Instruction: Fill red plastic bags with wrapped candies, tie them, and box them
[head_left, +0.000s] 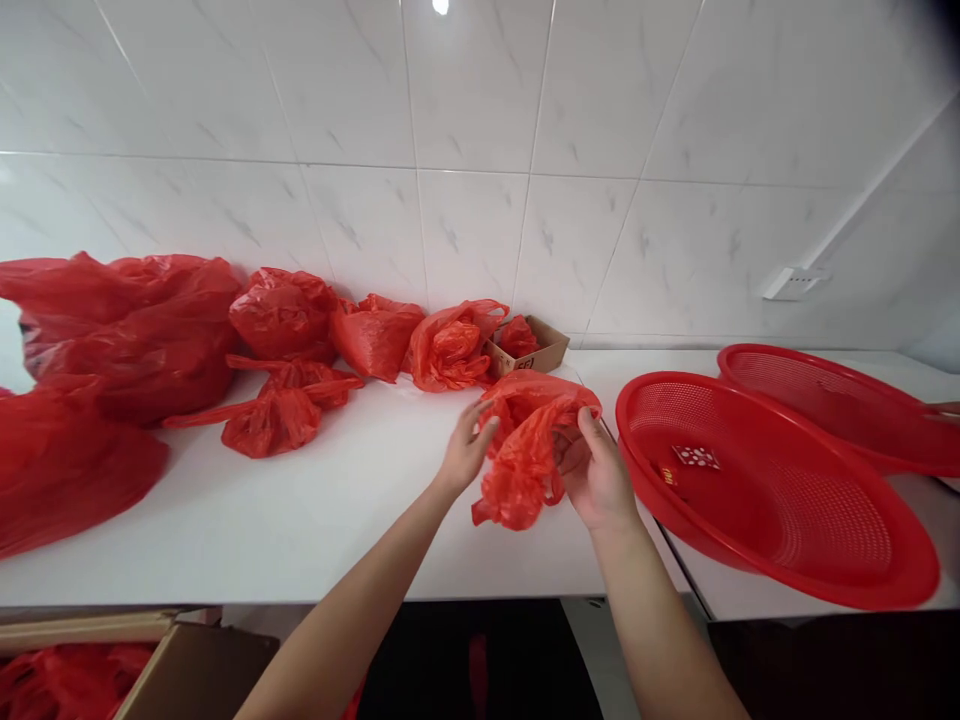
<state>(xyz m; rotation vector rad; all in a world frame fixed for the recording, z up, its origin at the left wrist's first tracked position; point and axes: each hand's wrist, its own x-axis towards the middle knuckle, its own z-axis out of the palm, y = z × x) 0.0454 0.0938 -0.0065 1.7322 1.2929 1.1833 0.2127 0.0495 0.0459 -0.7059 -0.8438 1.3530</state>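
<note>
Between my hands, above the white table's front half, is a crumpled red plastic bag [525, 460], its mouth spread at the top and its lower part bunched. My left hand [463, 450] holds the bag's left edge, fingers behind the film and thumb toward the front. On the other side, my right hand [600, 475] pinches the rim under the thumb, its fingers curled partly behind the film. Whether anything lies inside the bag is hidden. Just behind stands a small cardboard box [551, 355] with red plastic in it.
Several filled red bags [379, 335] line the wall, with larger ones [135, 335] at left and a knotted bag [277, 415] in front. At right are two big red baskets [817, 475], the nearer holding small packets [696, 457]. A carton [202, 665] sits low left.
</note>
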